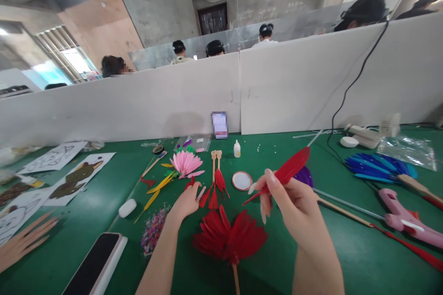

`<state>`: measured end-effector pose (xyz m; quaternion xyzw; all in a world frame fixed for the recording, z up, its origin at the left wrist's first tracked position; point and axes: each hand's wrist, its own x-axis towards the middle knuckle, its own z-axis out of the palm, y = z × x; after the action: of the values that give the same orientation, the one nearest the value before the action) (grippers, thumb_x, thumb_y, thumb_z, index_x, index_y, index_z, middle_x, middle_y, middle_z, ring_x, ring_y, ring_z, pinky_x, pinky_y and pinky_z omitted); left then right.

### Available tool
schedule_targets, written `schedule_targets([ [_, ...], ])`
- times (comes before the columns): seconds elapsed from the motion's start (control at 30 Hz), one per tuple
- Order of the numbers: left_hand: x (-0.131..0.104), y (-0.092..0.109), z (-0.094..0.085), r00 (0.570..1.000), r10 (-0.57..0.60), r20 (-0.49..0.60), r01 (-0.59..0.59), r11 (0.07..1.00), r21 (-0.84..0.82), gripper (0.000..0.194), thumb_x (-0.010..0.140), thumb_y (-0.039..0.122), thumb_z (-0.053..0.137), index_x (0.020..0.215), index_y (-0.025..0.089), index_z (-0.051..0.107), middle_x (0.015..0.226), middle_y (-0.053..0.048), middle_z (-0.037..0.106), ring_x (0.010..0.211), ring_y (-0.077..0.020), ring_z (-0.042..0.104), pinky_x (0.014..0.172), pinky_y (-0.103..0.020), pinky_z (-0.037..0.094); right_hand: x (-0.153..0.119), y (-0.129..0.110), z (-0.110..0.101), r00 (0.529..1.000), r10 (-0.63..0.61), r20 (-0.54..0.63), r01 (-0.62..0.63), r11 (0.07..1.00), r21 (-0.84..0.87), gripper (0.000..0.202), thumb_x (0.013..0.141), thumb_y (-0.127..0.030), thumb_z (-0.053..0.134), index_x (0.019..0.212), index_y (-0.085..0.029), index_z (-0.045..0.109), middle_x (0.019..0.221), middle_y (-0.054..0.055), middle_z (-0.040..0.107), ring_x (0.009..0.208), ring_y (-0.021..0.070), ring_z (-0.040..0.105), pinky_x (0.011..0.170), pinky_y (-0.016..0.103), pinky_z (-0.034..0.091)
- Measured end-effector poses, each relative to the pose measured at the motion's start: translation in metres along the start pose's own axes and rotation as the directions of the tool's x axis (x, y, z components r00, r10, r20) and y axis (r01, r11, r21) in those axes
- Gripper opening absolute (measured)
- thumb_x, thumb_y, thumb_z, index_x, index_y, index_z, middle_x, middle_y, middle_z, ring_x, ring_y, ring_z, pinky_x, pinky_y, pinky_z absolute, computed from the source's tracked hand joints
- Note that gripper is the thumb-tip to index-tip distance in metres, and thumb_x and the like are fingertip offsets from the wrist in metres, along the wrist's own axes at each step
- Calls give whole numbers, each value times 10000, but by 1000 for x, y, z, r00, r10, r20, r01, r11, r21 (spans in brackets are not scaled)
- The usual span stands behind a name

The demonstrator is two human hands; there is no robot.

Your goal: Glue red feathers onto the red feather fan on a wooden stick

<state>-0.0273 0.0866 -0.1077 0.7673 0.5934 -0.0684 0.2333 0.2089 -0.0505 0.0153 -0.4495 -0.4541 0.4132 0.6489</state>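
My right hand (289, 200) is raised over the table and pinches a red feather (292, 166) near its quill, the tip pointing up and right. A fan of red feathers (230, 237) on a wooden handle (236, 279) lies below, between my forearms. My left hand (187, 203) rests lower on the table with its fingers curled in; what they hold, if anything, is hidden. Bits of red feather (191, 181) show just behind its fingers. Beside it are red tassels (213, 197) and two wooden handles (216, 161). A round white lid with a red rim (242, 180) sits between my hands.
Pink feathers (187, 164), yellow feathers (154, 196), confetti-like bits (155, 230) and a phone (95, 265) lie leftward. Another person's hand (29, 239) rests by drawings (78, 177). A glue bottle (237, 149) stands ahead; a pink glue gun (404, 219) and blue feather fan (380, 168) lie right.
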Motion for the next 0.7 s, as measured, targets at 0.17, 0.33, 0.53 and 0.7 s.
schedule_targets([
  [0.17, -4, -4, -4, 993, -101, -55, 103, 994, 47, 312, 921, 306, 574, 1191, 151, 556, 1151, -86, 606, 953, -205, 629, 801, -401, 546, -3, -5, -4, 997, 18, 80, -17, 1000, -21, 376, 918, -475, 527, 736, -188, 690, 466, -39, 538, 423, 83, 526, 468, 213, 418],
  [0.33, -12, -8, -11, 979, -169, -116, 180, 980, 90, 280, 924, 313, 569, 1148, 145, 579, 1121, -79, 619, 933, -197, 632, 792, -391, 547, -3, -4, -12, 988, 22, 153, -22, 1000, -7, 349, 928, -450, 524, 781, -188, 703, 483, -39, 559, 429, 80, 539, 477, 211, 434],
  [0.53, -23, -2, 4, 962, -195, -191, 231, 954, 191, 313, 911, 304, 587, 1184, 153, 566, 1209, -93, 583, 1044, -233, 599, 868, -444, 517, -3, -5, -27, 996, -47, 79, 47, 999, -9, 323, 924, -423, 544, 746, -198, 693, 469, -43, 565, 423, 77, 554, 476, 194, 458],
  [0.7, -22, 9, 16, 958, -208, -199, 254, 934, 249, 327, 919, 313, 575, 1205, 155, 554, 1211, -95, 583, 1040, -234, 602, 869, -449, 517, -6, -9, -35, 998, -50, 31, 51, 997, -49, 335, 912, -425, 554, 712, -188, 681, 471, -32, 567, 434, 97, 558, 485, 219, 462],
])
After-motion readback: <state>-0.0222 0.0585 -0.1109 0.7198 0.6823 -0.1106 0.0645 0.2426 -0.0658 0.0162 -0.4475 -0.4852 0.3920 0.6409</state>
